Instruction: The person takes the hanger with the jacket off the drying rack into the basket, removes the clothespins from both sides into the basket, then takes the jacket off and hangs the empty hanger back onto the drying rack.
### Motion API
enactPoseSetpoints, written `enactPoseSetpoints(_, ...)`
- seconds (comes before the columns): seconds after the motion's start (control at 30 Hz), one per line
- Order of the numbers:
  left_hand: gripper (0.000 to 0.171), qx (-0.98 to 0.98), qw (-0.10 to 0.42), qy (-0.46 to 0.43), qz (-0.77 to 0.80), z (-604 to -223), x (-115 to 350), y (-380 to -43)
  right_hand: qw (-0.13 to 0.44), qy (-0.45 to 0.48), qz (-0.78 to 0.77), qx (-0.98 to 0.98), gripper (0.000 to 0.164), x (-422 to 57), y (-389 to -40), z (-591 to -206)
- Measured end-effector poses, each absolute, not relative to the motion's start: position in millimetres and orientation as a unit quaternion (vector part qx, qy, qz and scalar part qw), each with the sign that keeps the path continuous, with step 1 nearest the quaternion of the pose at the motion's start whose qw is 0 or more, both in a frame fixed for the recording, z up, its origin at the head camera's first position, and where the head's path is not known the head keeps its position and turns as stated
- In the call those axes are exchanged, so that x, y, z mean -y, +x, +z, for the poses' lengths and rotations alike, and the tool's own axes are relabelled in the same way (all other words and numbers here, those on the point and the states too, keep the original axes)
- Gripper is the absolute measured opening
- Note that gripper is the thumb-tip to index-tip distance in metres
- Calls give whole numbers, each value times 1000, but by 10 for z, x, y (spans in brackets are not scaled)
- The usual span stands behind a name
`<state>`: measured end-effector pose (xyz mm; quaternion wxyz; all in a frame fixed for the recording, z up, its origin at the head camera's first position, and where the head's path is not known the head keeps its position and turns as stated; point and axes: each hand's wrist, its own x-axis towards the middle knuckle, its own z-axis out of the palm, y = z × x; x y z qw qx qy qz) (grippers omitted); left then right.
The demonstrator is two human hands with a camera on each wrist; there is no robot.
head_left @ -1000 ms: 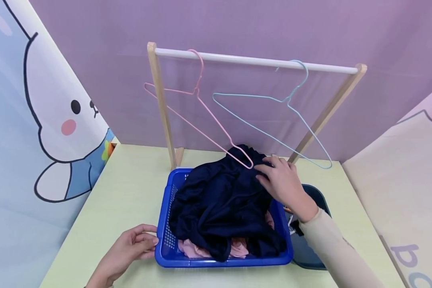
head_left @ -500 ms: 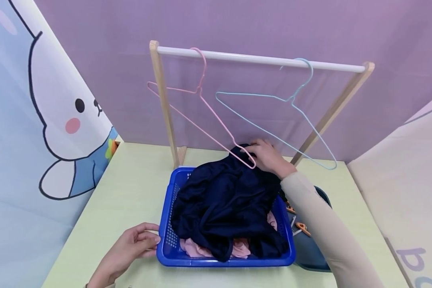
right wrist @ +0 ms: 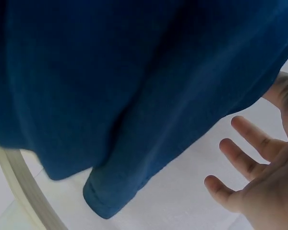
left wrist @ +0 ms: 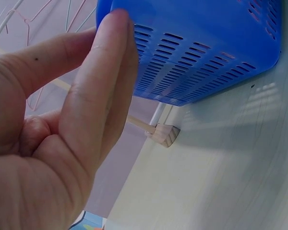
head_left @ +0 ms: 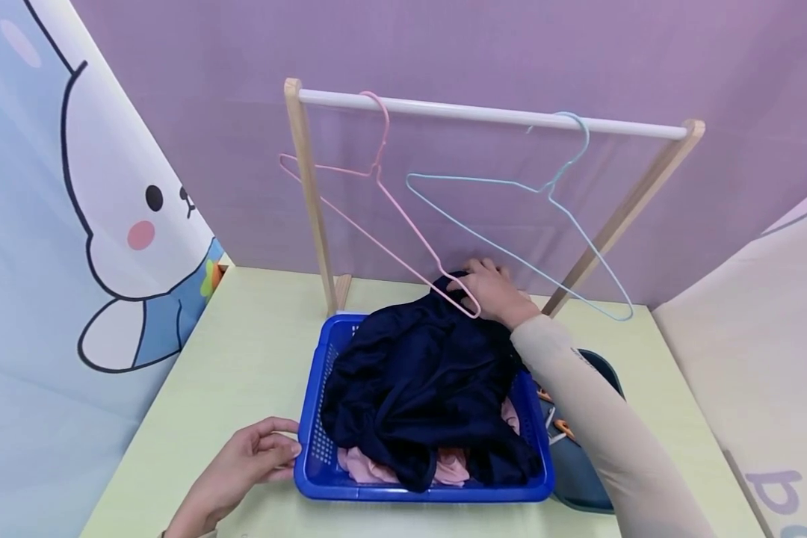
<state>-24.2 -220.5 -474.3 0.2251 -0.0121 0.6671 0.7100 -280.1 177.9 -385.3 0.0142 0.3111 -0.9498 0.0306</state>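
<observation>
A blue plastic basket stands on the table, heaped with a dark navy garment of smooth cloth. Pink cloth peeks out beneath it. At the basket's left rim, my left hand holds the edge between thumb and fingers; the left wrist view shows the fingertips against the blue wall. My right hand reaches over the garment's far end, behind the pink hanger's lower corner. In the right wrist view, that hand's fingers are spread and loosely bent beside the hanging cloth, with part of the hand hidden behind it.
Behind the basket rises a wooden rack with a white rail. From it hang a pink hanger and a light blue hanger. A dark bin with orange and white clips sits right of the basket, partly under my right sleeve.
My right hand has moved back and left, from above the garment's right side to its far end. My left hand stays at the basket rim. The view has shifted slightly.
</observation>
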Motion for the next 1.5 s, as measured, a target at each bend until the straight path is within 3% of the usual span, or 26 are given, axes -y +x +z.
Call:
enactPoseSetpoints(0.13,44,-665,224,-11,712,-4739,2208,-243,11,292,13,956,46,-1744,-2832,-3868)
enactPoseSetpoints(0.37,43,-658,226,-8,718,-4749,2208,-246,10,270,-1,963,25,-1695,-2909,-3909)
enactPoseSetpoints(0.53,44,-663,224,-13,714,-4757,2213,-237,65,268,45,960,13,-1722,-2853,-3881)
enactPoseSetpoints(0.9,47,-658,228,-13,718,-4736,2190,-253,217,319,155,910,9,-1913,-2283,-3684)
enactPoseSetpoints(1.2,43,-660,229,4,715,-4748,2201,-248,287,324,215,875,10,-1945,-1877,-3656)
enactPoseSetpoints(1.5,43,-664,232,-7,711,-4713,2180,-260,312,315,250,861,16,-1932,-1481,-3633)
